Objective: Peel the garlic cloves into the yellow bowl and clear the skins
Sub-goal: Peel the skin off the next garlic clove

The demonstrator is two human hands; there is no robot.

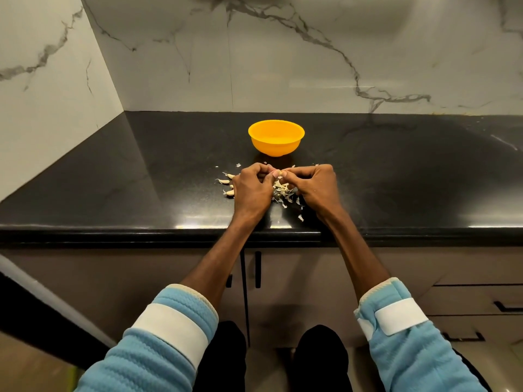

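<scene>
Where the hands meet: just on my side of the yellow bowl (274, 149), low over the black desk (141, 165), fingertips together.
Left hand (252, 188): fingers curled, the tips pinching a garlic clove (276, 173) from its left side.
Right hand (314, 185): fingers curled too, thumb and forefinger pinching the same clove from the right. I cannot tell how much skin is on it.
Bowl: upright on the desk, beyond both hands and apart from them, between them and the marble wall (283, 66). From my view its bottom is hidden.
Skins (283, 192): a loose pale heap on the desk under and between the two hands, with stray flakes trailing towards the front edge beside the right wrist.
Spare cloves (226, 181): a few lie on the desk just left of the left hand.
Sleeves (175, 321): light blue, each with a white band, ending partway up the forearms.
Cabinet doors (283, 278): below the desk, with black handles.
</scene>
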